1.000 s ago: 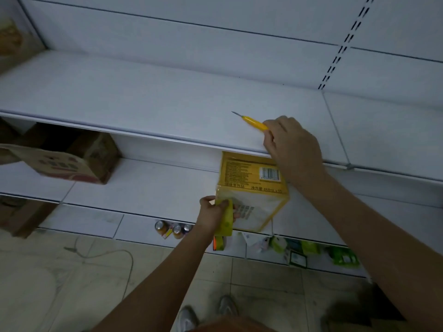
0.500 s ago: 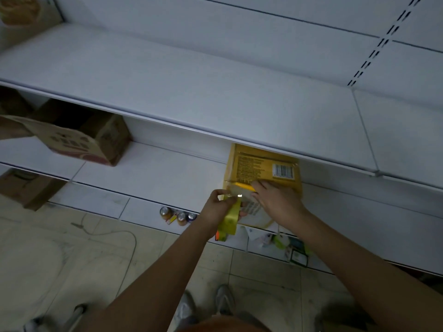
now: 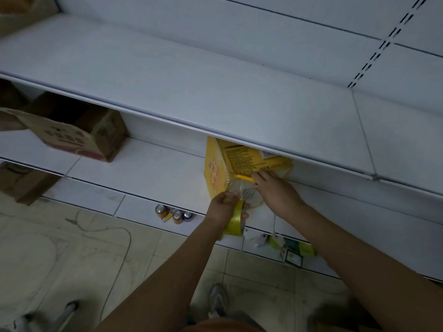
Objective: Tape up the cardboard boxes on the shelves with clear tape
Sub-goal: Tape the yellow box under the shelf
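Observation:
A yellow cardboard box sits on the middle shelf, its back part hidden under the upper shelf. My left hand grips a roll of clear yellowish tape just in front of the box. A stretch of tape runs from the roll up to the box's near corner. My right hand holds a yellow utility knife against the box beside that tape.
An open brown carton lies on the same shelf at the left, another brown box below it. Three cans and small packets stand on the bottom shelf edge. A cable trails over the tiled floor.
My right hand came down from the upper shelf with the knife and now holds it at the box. The box has turned, and tape is pulled out from the roll.

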